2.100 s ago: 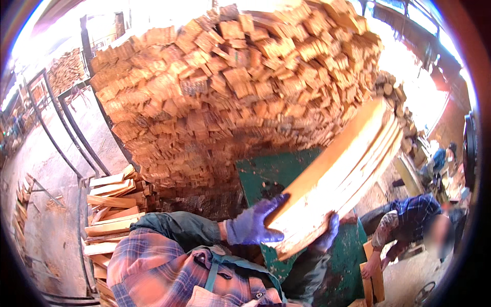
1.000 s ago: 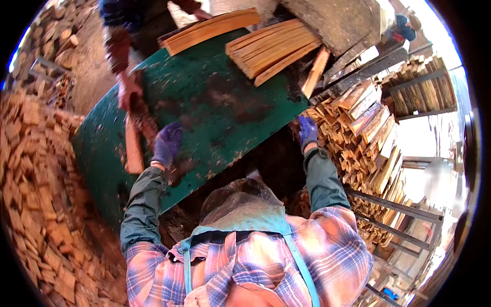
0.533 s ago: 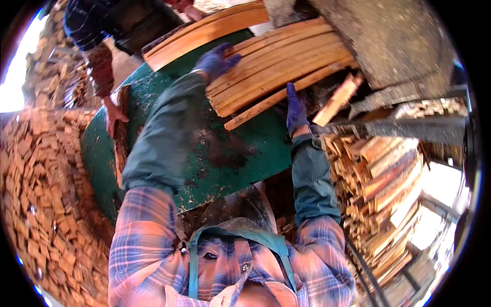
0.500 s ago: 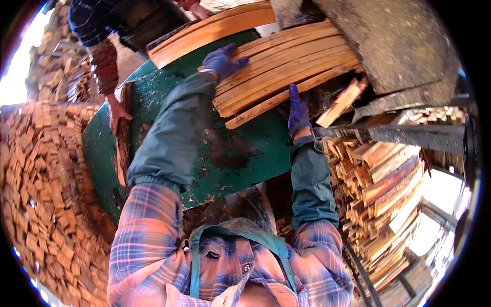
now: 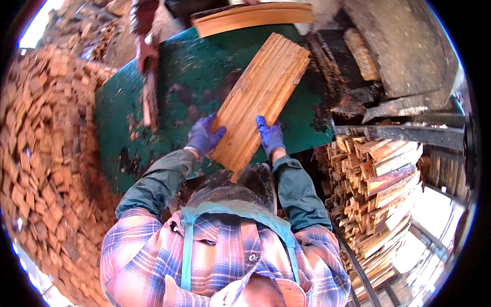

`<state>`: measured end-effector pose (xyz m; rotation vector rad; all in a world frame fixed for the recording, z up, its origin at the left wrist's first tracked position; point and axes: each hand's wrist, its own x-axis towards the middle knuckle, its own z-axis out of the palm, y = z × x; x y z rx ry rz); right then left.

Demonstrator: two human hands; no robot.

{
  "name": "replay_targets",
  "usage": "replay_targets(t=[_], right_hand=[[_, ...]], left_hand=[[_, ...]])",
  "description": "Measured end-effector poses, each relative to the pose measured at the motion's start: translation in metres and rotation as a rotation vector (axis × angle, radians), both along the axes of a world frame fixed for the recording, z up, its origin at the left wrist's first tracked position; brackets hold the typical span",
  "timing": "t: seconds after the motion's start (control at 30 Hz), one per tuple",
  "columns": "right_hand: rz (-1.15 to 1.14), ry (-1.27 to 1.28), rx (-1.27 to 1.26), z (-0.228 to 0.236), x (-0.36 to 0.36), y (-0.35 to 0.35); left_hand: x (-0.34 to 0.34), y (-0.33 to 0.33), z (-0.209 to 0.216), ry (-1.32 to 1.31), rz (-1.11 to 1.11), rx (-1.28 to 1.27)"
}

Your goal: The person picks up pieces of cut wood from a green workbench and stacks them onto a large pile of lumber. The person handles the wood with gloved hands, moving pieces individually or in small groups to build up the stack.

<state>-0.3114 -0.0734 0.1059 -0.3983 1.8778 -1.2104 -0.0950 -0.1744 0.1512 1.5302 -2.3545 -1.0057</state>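
Note:
A bundle of several flat wooden slats [image 5: 261,97] is pressed together between my two hands over the green table [image 5: 174,56]. It slants from my body toward the far right, its near end reaching the table's front edge. My left hand [image 5: 203,136], in a purple-blue glove, grips the near left side. On the right side my right hand [image 5: 270,136], gloved alike, clasps the slats with its thumb on top. The fingers of both hands are partly hidden at the bundle's sides.
A bark-edged board [image 5: 253,19] lies along the far edge. At far left hangs a co-worker's sleeve [image 5: 144,15] above a narrow bark strip [image 5: 150,102]. A wood piece [image 5: 362,53] lies far right. Wood piles [image 5: 46,153] and stacked slats [image 5: 378,179] flank the table beside a metal bar [image 5: 399,134].
My hands have drawn the slats nearer and turned them from crosswise to pointing away from me. My left hand has shifted from their top to their side. The co-worker's arm has moved.

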Motion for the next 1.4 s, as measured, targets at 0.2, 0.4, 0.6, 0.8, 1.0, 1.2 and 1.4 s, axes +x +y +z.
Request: replay_targets(t=[0.2,0.4,0.6,0.8,1.0,1.2,1.4], right_hand=[[0.165,0.315,0.062,-0.003,0.105,0.045],[0.160,0.130,0.148,0.002,0.126,0.048],[0.120,0.082,0.091,0.018,0.132,0.047],[0.186,0.164,-0.054,-0.019,0.096,0.063],[0.006,-0.488,0.140,0.060,0.092,0.099],[-0.515,-0.362,-0.145,0.043,0.104,0.168],[-1.360,-0.336,-0.428,0.022,0.165,0.256]], left_hand=[[0.146,0.084,0.006,0.033,0.012,0.407],[0.194,0.151,-0.069,0.635,0.100,0.730],[0.190,0.142,-0.027,0.327,0.182,0.591],[0.195,0.137,-0.024,0.176,0.160,0.457],[0.210,0.135,-0.045,0.512,0.224,0.619],[0.185,0.131,-0.033,0.886,0.173,1.010],[0.184,0.140,-0.019,0.646,0.130,1.009]])
